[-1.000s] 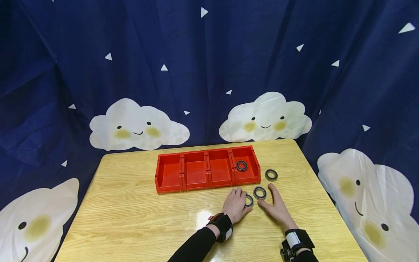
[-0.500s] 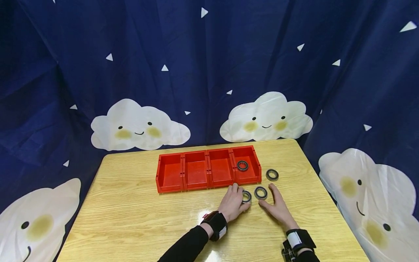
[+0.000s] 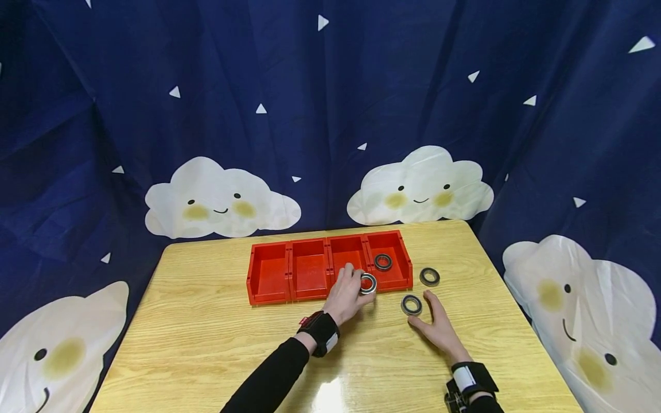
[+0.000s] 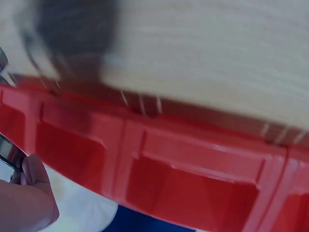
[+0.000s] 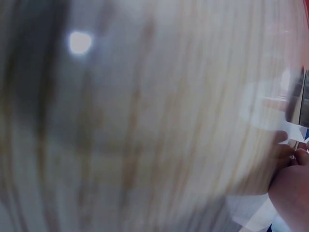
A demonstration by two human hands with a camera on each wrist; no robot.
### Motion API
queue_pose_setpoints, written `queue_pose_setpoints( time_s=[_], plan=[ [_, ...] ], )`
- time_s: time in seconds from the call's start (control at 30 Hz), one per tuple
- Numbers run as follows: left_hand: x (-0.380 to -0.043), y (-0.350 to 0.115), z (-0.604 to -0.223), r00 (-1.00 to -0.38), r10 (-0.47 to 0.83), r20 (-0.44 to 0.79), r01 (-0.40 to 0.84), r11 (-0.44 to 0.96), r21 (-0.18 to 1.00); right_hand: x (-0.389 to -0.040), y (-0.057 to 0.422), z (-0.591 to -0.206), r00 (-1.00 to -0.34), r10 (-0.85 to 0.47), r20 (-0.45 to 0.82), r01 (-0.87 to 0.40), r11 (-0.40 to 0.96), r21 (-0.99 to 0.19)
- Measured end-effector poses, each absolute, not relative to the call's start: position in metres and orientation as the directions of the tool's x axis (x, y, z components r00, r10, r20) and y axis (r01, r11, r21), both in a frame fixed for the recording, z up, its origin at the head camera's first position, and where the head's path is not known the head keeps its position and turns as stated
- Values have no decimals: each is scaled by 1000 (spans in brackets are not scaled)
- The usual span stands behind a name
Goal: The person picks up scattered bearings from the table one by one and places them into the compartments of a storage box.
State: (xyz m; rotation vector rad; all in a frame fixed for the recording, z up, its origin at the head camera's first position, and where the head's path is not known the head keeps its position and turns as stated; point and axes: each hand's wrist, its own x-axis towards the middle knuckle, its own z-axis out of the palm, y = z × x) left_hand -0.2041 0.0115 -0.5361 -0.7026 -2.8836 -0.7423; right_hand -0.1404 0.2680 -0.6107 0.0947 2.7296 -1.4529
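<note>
My left hand (image 3: 345, 295) pinches a ball bearing (image 3: 368, 283), a dark ring with a bright metal rim, tilted above the front edge of the red bin row (image 3: 308, 298). In the left wrist view, part of that bearing (image 4: 9, 153) shows beside the fingers. My right hand (image 3: 439, 330) lies low over the table with thumb and fingers spread beside a second bearing (image 3: 411, 305); whether they touch it I cannot tell. A third bearing (image 3: 429, 276) lies flat to the right of the bins. Another bearing (image 3: 383, 262) sits in the rightmost compartment.
The red row has several compartments side by side near the back of the wooden table (image 3: 206, 344). Behind the table hangs a dark blue curtain (image 3: 320, 115) with clouds and triangles.
My left hand has lifted its bearing off the table and carried it left and away from me to the bins' front edge. My right hand has hardly moved.
</note>
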Motion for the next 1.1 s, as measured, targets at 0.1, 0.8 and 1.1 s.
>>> queue_pose_setpoints(
  time_s=[0.1,0.8,1.1],
  plan=[
    [-214,6,-532,-899,391,198,437,789,431,-140,268,-610,-997,27,-77,79,555,-828],
    [-265,2,-522,-903,379,203,383,924,-21,-139,266,-611,-998,34,-44,56,575,-816],
    [-274,7,-525,-921,340,191,329,940,-91,-139,266,-608,-995,43,-90,99,553,-827]
  ],
)
